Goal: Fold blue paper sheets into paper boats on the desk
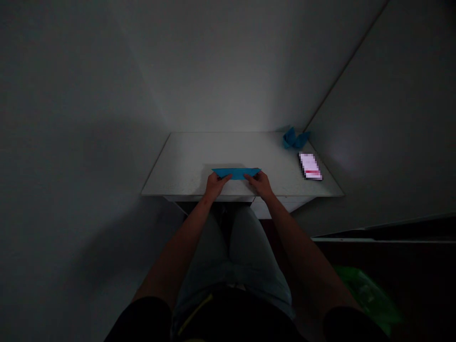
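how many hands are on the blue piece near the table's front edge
2: the left hand grips the left end of the blue piece, and the right hand its right end. No other hand shows.

Before you stood a white table [199,147]; on its right lay a lit phone [310,166] and a crumpled-looking blue piece [291,138].

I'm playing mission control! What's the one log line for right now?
left hand: pinching blue strip, left end | right hand: pinching its right end | white table: lit phone and crumpled-looking blue thing, right side
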`<state>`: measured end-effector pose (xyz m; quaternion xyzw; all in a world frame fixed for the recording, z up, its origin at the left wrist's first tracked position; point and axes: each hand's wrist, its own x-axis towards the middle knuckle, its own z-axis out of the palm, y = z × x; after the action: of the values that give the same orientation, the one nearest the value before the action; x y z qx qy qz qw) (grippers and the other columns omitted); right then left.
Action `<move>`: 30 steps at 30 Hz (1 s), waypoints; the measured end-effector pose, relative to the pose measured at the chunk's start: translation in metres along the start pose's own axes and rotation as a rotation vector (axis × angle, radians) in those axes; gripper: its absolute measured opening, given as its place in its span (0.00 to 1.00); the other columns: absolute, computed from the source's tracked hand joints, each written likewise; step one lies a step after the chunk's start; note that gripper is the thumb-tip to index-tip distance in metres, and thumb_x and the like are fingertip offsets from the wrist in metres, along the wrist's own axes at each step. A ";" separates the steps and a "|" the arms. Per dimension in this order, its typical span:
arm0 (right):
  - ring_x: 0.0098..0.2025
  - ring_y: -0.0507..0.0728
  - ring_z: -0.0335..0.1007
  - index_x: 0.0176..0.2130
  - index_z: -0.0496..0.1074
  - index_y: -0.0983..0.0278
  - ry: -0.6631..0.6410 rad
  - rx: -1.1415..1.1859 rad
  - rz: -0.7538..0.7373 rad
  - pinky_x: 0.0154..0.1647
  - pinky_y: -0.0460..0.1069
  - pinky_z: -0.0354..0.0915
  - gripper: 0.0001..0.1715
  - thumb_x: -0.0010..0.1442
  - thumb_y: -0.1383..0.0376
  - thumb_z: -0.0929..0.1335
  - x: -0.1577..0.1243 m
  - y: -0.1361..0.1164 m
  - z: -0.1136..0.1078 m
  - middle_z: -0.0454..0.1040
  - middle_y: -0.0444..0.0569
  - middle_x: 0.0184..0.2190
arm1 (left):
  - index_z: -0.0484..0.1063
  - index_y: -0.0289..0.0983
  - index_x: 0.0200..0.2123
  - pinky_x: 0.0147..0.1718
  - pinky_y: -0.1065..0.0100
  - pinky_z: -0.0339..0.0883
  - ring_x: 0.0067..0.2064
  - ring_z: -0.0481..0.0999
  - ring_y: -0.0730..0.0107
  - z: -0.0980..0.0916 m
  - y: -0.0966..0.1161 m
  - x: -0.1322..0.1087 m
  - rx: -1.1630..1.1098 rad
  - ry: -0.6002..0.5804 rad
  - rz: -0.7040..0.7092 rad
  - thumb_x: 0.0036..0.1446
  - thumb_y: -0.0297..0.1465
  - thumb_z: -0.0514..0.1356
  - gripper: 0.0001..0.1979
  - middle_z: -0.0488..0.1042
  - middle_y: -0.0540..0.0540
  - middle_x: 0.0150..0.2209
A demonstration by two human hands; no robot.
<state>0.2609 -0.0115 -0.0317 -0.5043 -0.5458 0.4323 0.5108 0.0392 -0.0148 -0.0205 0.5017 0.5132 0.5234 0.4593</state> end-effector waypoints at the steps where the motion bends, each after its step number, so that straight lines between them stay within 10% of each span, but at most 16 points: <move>1: 0.25 0.55 0.67 0.33 0.68 0.58 -0.004 -0.032 0.001 0.29 0.51 0.66 0.32 0.52 0.35 0.75 0.000 0.000 -0.001 0.70 0.41 0.23 | 0.76 0.36 0.34 0.41 0.61 0.76 0.39 0.82 0.59 -0.001 0.000 0.000 0.010 0.016 -0.015 0.47 0.51 0.74 0.25 0.82 0.45 0.33; 8: 0.28 0.59 0.72 0.22 0.70 0.59 0.026 -0.159 -0.023 0.42 0.55 0.72 0.43 0.66 0.30 0.58 -0.004 -0.003 -0.005 0.71 0.47 0.18 | 0.68 0.39 0.26 0.26 0.66 0.68 0.23 0.73 0.68 -0.001 -0.001 -0.001 0.022 0.137 -0.025 0.63 0.63 0.55 0.33 0.73 0.48 0.21; 15: 0.26 0.55 0.72 0.56 0.73 0.57 -0.087 -0.146 -0.115 0.28 0.50 0.67 0.32 0.64 0.39 0.70 -0.028 -0.021 -0.017 0.80 0.44 0.31 | 0.65 0.41 0.26 0.25 0.68 0.65 0.22 0.69 0.71 -0.003 0.004 -0.006 0.014 0.141 0.062 0.64 0.64 0.53 0.32 0.69 0.51 0.19; 30: 0.29 0.55 0.75 0.44 0.80 0.57 -0.496 -0.356 -0.172 0.33 0.49 0.67 0.20 0.70 0.45 0.69 -0.052 -0.064 -0.058 0.83 0.45 0.33 | 0.70 0.39 0.33 0.20 0.70 0.61 0.21 0.66 0.73 -0.007 0.002 -0.007 -0.052 0.028 0.050 0.62 0.64 0.56 0.32 0.69 0.51 0.22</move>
<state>0.3100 -0.0731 0.0308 -0.4168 -0.7616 0.3950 0.3004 0.0332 -0.0219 -0.0192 0.4951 0.4932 0.5549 0.4514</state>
